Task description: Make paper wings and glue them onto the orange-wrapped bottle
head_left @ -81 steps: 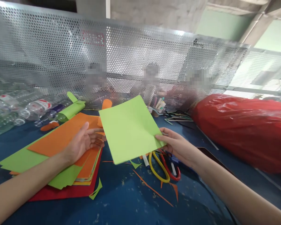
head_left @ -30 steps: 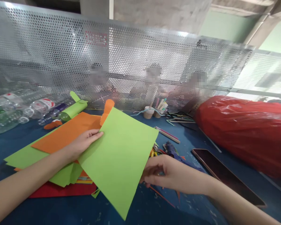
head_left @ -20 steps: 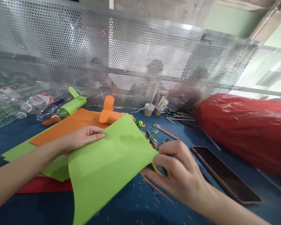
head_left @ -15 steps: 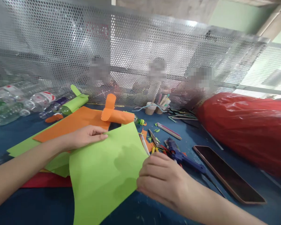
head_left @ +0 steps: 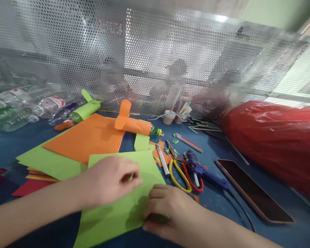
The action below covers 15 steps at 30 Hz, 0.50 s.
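A light green sheet of paper [head_left: 129, 206] lies before me on the blue table, its near edge close to me. My left hand [head_left: 113, 181], a little blurred, hovers over its left part with fingers curled and a gap to the thumb; nothing shows in it. At the sheet's right edge my right hand [head_left: 167, 210] is closed, fingers bent over the paper and the thumb near its border. Just beyond are scissors [head_left: 181, 175] with yellow and red handles, a white marker [head_left: 163, 161] and a blue glue gun [head_left: 206, 174].
Orange paper [head_left: 90, 136] covers a stack of coloured sheets on the left. An orange-wrapped bottle [head_left: 136, 126] lies behind it. Plastic bottles [head_left: 15, 117] crowd the far left. To the right are a phone [head_left: 253, 189] and a red plastic bag [head_left: 274, 141]. A perforated metal screen [head_left: 150, 44] stands behind.
The green sheet has come down flatter onto the table. My left hand has let go of its top edge and moved nearer and right; my right hand has moved slightly nearer.
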Each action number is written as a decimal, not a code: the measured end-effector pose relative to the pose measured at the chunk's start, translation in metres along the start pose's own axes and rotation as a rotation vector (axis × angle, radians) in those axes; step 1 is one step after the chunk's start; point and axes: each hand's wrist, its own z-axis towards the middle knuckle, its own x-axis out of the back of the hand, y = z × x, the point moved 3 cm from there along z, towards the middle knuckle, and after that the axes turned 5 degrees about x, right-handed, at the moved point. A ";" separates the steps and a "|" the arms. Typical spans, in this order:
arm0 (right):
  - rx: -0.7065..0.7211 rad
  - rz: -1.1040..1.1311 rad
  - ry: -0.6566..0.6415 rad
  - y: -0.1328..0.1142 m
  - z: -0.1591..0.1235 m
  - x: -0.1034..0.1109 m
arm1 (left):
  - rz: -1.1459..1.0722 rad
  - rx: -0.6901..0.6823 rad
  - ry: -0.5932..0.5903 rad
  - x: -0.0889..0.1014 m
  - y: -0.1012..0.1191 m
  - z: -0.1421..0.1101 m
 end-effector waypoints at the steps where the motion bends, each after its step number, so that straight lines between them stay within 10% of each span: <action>1: -0.014 0.017 0.026 0.002 0.000 0.000 | 0.013 0.001 -0.052 -0.006 0.008 -0.006; 6: -0.032 0.028 0.097 0.004 -0.001 -0.006 | 0.060 0.052 -0.266 -0.025 0.027 -0.037; 15: 0.025 0.076 -0.026 0.004 -0.005 0.007 | -0.287 0.196 -0.365 -0.023 -0.012 -0.077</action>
